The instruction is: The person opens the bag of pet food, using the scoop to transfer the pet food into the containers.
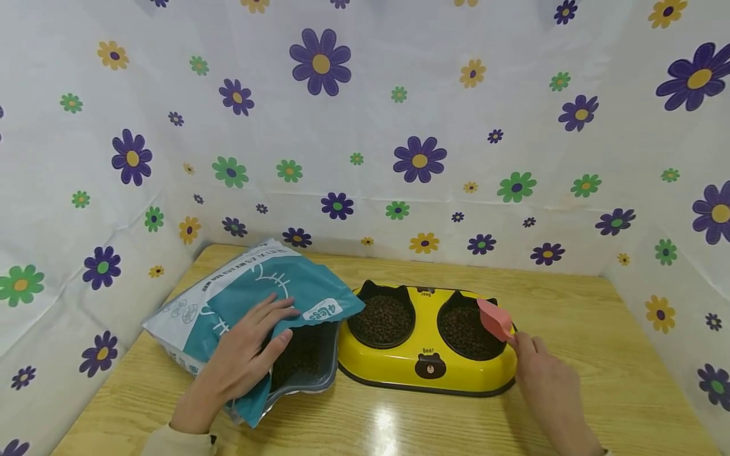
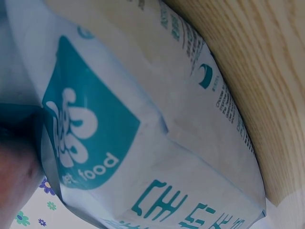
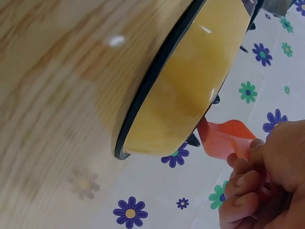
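Observation:
My right hand [image 1: 550, 386] grips the handle of a pink scoop [image 1: 495, 318], its fingers curled round it in the right wrist view. The scoop's blade tilts over the right bowl [image 1: 462, 329] of a yellow double pet feeder [image 1: 424, 316]. Brown kibble lies in both that bowl and the left bowl [image 1: 381, 316]. On the left, a teal and white pet food bag [image 1: 308, 285] lies with its mouth toward me, dark kibble [image 1: 299, 358] showing inside. My left hand [image 1: 242, 354] rests on the bag, fingers extended over the folded flap and thumb beside the opening.
Both the bag and the feeder sit on a light wooden table [image 1: 393, 418], the bag's mouth close beside the feeder's left end. A white flower-print cloth [image 1: 365, 114] hangs behind the table and along both sides.

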Action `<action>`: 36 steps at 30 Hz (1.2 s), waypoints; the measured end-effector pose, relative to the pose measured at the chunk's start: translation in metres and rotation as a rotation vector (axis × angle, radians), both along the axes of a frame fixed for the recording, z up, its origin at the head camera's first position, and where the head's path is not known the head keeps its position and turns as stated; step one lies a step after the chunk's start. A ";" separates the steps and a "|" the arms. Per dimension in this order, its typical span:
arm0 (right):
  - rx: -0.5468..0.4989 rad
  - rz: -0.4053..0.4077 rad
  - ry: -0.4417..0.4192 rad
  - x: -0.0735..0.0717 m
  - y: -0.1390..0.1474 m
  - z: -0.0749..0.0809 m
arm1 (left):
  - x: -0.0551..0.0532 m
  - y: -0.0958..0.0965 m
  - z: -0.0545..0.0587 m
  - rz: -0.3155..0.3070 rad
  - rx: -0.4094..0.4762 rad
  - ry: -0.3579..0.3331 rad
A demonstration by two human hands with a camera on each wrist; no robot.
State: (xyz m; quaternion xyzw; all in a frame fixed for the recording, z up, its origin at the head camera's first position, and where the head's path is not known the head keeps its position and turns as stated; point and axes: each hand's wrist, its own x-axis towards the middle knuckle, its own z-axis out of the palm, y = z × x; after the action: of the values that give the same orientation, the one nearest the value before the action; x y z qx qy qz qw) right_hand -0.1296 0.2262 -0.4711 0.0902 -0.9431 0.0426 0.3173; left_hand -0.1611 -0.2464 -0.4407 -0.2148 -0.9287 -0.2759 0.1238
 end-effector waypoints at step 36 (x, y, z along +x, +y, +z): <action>-0.464 0.734 -0.447 0.015 -0.133 0.017 | 0.000 0.001 0.002 0.008 -0.013 -0.001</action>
State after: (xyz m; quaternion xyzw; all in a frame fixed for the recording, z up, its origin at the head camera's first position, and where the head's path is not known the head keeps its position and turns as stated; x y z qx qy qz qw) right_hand -0.1150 0.0935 -0.4542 0.3323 -0.8596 0.3793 0.0826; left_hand -0.1615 -0.2457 -0.4389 -0.2116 -0.9314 -0.2694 0.1233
